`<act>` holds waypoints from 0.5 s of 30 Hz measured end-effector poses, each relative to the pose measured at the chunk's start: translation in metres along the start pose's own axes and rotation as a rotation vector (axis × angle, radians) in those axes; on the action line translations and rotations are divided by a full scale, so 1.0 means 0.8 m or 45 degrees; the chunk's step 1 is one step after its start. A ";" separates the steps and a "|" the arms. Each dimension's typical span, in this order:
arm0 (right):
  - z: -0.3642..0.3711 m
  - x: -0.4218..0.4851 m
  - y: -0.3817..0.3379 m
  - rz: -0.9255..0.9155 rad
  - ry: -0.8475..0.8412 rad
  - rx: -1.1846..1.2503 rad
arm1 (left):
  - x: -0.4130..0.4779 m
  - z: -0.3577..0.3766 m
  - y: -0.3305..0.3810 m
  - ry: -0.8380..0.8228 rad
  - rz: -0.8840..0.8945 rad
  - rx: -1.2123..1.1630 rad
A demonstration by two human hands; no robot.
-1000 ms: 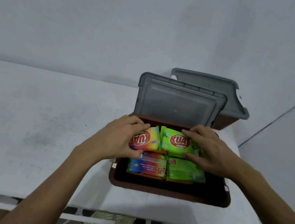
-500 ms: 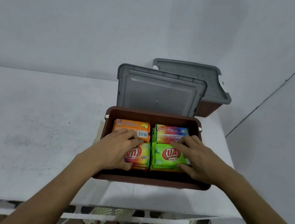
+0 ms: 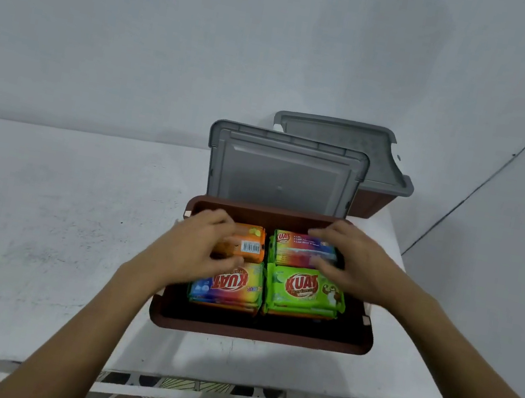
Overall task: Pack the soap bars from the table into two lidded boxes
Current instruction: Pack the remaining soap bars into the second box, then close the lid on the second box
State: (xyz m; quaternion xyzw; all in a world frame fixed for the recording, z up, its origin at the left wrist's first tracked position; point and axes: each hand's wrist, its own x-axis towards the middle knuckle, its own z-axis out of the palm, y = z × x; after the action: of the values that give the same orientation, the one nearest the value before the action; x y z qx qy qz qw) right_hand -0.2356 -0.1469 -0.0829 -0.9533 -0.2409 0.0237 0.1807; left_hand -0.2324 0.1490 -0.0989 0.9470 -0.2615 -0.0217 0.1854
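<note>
An open brown box (image 3: 259,334) stands near the table's front right, its grey lid (image 3: 282,177) raised upright behind it. Four wrapped soap bars show on top inside: an orange bar (image 3: 248,245) back left, a multicoloured bar (image 3: 297,250) back right, another multicoloured bar (image 3: 229,285) front left and a green bar (image 3: 303,290) front right. My left hand (image 3: 197,250) grips the orange bar between fingers and thumb. My right hand (image 3: 352,266) grips the back right multicoloured bar the same way. Both hands are motion-blurred.
A second brown box (image 3: 371,203) with its grey lid (image 3: 344,136) on sits behind, at the table's far right corner by the wall. The white table (image 3: 43,214) stretches to the left. Its front edge lies just below the open box.
Both hands have moved from the front pair of bars to the back pair. The view has also shifted, so the box sits lower in the frame.
</note>
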 end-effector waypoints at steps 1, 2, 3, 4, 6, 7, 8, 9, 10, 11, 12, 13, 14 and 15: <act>-0.004 0.009 0.005 0.024 0.072 0.016 | 0.008 -0.003 -0.008 0.053 -0.028 -0.016; -0.008 0.018 0.010 0.052 0.142 0.026 | 0.016 -0.006 -0.016 0.118 -0.058 -0.036; -0.011 0.026 0.017 0.094 0.205 0.040 | 0.025 -0.008 -0.025 0.197 -0.090 -0.060; -0.013 0.034 0.022 0.149 0.262 0.060 | 0.033 -0.010 -0.034 0.283 -0.131 -0.083; -0.015 0.048 0.032 0.261 0.359 0.093 | 0.048 -0.015 -0.044 0.453 -0.233 -0.107; -0.016 0.053 0.035 0.321 0.399 0.101 | 0.054 -0.018 -0.048 0.527 -0.290 -0.118; -0.017 0.058 0.037 0.391 0.432 0.109 | 0.059 -0.020 -0.051 0.586 -0.350 -0.132; -0.017 0.063 0.039 0.471 0.453 0.120 | 0.063 -0.022 -0.052 0.636 -0.413 -0.154; -0.017 0.067 0.042 0.553 0.456 0.131 | 0.066 -0.022 -0.054 0.677 -0.476 -0.186; -0.016 0.070 0.045 0.627 0.441 0.140 | 0.068 -0.021 -0.058 0.705 -0.541 -0.225; -0.015 0.072 0.049 0.688 0.410 0.156 | 0.071 -0.020 -0.061 0.711 -0.607 -0.260; -0.014 0.074 0.054 0.735 0.368 0.185 | 0.074 -0.017 -0.065 0.691 -0.670 -0.283; -0.012 0.076 0.057 0.776 0.320 0.231 | 0.078 -0.015 -0.070 0.634 -0.732 -0.299; -0.009 0.077 0.061 0.811 0.270 0.297 | 0.082 -0.012 -0.074 0.548 -0.790 -0.322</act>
State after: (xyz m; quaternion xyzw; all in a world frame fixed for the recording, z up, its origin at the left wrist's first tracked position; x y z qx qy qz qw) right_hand -0.1582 -0.1602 -0.0911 -0.9507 0.0930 0.0070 0.2957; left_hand -0.1462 0.1661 -0.1080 0.9336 0.0866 0.0901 0.3358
